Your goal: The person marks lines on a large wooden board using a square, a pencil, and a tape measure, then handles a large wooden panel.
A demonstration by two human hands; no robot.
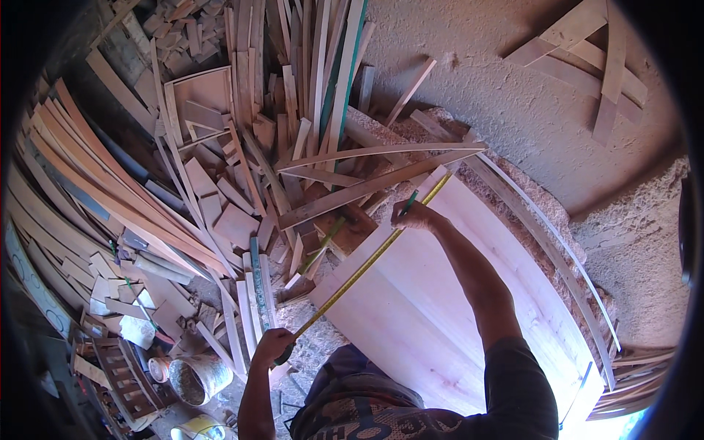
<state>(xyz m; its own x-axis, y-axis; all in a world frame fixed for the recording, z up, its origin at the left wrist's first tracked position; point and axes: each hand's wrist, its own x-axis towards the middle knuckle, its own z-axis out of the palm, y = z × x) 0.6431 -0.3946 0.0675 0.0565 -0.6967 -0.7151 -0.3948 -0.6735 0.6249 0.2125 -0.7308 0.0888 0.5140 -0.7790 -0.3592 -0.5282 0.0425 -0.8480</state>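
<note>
A broad pale wooden board [447, 293] lies in front of me, reaching off to the right. My left hand [273, 346], beside the board's left end, is closed round the case of a tape measure [284, 355]. Its yellow blade [350, 281] is pulled out diagonally across the board to the far edge. Over the board's far left part, my right hand [413, 217] grips a slim green pencil [409, 200] and rests right by the blade. The pencil's tip is hidden by the hand.
Curved wooden strips [125, 183] and offcuts [235, 224] are heaped on the left. A triangular wooden frame [381, 183] lies beyond the board. A dirty bucket [198, 379] stands at lower left. Long thin strips [539, 220] run along the wall side; more joined pieces [587, 59] are at upper right.
</note>
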